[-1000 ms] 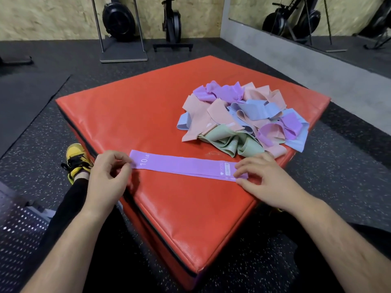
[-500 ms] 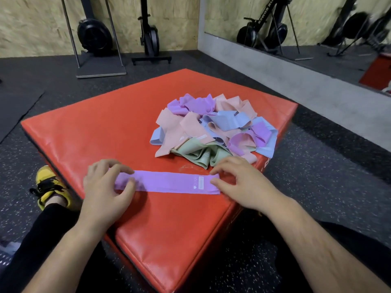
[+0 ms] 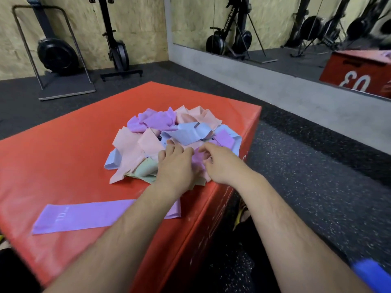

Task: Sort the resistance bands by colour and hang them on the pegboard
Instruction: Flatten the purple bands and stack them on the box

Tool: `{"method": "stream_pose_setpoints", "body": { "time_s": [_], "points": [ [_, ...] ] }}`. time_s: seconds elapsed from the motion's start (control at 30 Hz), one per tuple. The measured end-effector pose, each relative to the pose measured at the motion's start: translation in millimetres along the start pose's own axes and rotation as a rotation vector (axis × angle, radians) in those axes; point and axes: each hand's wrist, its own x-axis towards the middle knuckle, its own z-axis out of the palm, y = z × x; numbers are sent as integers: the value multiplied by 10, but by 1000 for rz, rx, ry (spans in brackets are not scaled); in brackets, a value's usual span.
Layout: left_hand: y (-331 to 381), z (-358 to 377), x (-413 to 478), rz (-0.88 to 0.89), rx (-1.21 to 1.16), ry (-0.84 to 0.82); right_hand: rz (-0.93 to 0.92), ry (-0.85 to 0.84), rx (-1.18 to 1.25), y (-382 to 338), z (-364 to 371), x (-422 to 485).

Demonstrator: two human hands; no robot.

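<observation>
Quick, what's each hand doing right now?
Left hand: resting on the band pile; grip cannot be told.
Right hand: pinching a purple band in the pile.

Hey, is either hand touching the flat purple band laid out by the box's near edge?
No, both the left hand and right hand are in the pile of bands, away from the flat purple band.

Gym, rowing machines (image 3: 57,53), wall mirror (image 3: 296,28)

Left hand (image 3: 175,168), right hand (image 3: 222,167) on band pile (image 3: 146,142)
</observation>
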Motion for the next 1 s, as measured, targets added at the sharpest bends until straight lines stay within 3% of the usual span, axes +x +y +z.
{"method": "stream_pose_setpoints", "body": {
  "time_s": [0.23, 0.33, 0.47, 0.6, 0.7, 0.87, 1.0],
  "points": [
    [147, -104, -14, 59, -235, 143, -41, -9, 143, 11, -55, -36],
    [121, -225, -120, 163, -444, 166, -66, 132, -30, 38, -73, -65],
    [-23, -442, -359, 251, -448, 305, -208, 256, -42, -67, -39, -91],
    [-244, -652, -754, 106, -453, 401, -370, 263, 92, -406, 56, -222],
    [-388, -733, -1098, 44, -658, 387, -381, 121, 249, -680, 156, -376],
    [-542, -795, -1519, -206, -1325, 351, -456, -12, 294, -958, 377, -525],
    [-722, -744, -1610, -408, -1330, 371, -483, -127, 252, -1049, 512, -588]
  ]
}}
